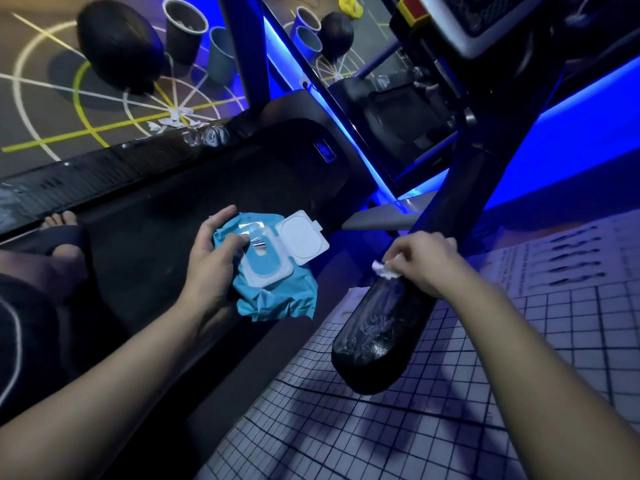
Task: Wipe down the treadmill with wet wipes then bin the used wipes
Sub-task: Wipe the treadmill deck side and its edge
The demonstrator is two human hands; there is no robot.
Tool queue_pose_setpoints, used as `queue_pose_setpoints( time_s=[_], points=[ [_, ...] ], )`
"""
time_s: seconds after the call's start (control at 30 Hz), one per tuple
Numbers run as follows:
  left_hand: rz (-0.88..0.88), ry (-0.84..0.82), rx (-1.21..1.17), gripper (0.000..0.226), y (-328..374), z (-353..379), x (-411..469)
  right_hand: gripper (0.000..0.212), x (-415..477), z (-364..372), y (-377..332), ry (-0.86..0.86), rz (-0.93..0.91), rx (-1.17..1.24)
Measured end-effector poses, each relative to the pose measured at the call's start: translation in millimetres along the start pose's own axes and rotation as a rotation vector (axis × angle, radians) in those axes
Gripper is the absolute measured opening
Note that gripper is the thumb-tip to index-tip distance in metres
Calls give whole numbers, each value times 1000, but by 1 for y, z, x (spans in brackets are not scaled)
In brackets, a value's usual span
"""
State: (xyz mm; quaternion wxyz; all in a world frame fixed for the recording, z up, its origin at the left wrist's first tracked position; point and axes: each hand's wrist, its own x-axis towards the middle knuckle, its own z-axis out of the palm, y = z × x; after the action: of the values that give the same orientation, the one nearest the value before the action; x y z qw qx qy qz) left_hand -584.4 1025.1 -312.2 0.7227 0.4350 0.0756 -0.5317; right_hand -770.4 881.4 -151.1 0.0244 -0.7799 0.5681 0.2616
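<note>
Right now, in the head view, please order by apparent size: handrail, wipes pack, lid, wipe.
1. handrail and wipes pack: about equal, not ranked
2. lid
3. wipe, partly hidden under the right hand

Gridded mat (346,427) underfoot; dark oval ball (117,46) on floor markings (79,95) (yellow, white) — blue light strip (588,98) beyond.

Dim room, blue strip lighting (581,102), grid-patterned floor mat (381,427), yellow-and-white floor lines (104,97), mirror (367,32)
</note>
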Motion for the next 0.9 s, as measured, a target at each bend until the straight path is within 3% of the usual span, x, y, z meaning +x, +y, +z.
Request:
queue_pose_setpoints(
  time_s=[0.13,0.27,0.37,0.53,0.63,0.77,0.9],
  points=[
    [5,6,10,42,-1,0,7,3,-12,-5,-14,-196,-190,-67],
    [0,-14,9,42,-2,5,8,5,-20,-10,-14,-358,-268,220],
    [37,-18,11,43,4,2,10,5,-12,-9,-23,-131,-219,521],
    [222,22,69,39,41,-5,7,14,17,-15,-73,32,-214,558],
    [412,37,123,42,70,-18,3,7,26,-24,-111,174,-212,654],
    [404,53,-47,49,102,-54,20,6,35,-15,-164,251,-167,989],
    [485,130,-48,50,139,-86,19,18,52,13,-230,247,-60,1438]
  ],
)
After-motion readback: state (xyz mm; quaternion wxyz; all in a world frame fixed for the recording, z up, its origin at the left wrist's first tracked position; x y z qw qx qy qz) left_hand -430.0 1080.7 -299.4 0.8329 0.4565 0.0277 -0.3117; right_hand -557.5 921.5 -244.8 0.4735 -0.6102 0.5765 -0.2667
